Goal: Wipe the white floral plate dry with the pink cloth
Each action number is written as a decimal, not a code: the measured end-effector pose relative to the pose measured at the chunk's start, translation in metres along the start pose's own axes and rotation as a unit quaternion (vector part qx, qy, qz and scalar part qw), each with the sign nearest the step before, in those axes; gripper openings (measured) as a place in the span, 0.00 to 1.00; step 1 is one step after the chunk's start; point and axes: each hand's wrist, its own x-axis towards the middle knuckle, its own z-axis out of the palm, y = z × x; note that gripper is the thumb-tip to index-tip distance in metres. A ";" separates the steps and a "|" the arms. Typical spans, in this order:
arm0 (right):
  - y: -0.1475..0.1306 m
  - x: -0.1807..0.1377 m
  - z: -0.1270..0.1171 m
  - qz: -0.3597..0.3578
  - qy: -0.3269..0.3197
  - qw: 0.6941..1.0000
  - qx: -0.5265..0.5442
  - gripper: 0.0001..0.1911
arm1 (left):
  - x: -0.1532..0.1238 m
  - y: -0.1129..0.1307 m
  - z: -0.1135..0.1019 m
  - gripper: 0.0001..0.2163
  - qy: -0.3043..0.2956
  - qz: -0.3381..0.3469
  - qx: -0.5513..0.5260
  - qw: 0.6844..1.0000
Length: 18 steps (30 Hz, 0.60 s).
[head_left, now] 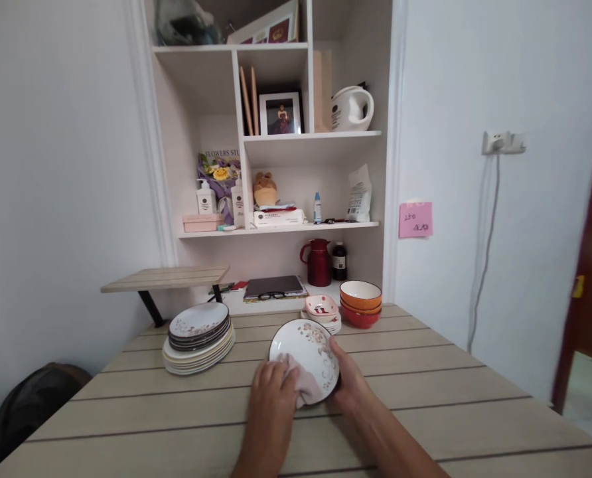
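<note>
A white plate with a floral rim (303,345) is held tilted above the slatted wooden table (425,411). My right hand (348,382) grips the plate's lower right edge, fingers wrapped round it. My left hand (271,392) presses a pinkish cloth (303,385) against the plate's lower face, fingers curled on the cloth.
A stack of plates (199,338) sits at the left of the table. Stacked orange bowls (360,303) and small patterned dishes (322,312) stand behind the held plate. A shelf unit (276,139) with a red jug (318,262), bottles and a kettle rises beyond. A dark bag (37,398) lies at the lower left.
</note>
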 end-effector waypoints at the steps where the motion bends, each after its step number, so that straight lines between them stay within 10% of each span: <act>1: -0.001 0.000 -0.001 -0.002 -0.001 1.000 -0.003 0.29 | -0.001 0.003 0.002 0.22 0.000 0.032 -0.010 0.999; 7: 0.013 -0.004 0.003 0.068 -0.051 0.996 -0.041 0.30 | -0.003 0.004 0.004 0.25 0.008 0.083 -0.028 0.996; 18: 0.033 -0.018 0.018 0.067 -0.041 0.992 -0.102 0.27 | 0.004 -0.017 -0.012 0.19 0.041 -0.109 0.047 0.992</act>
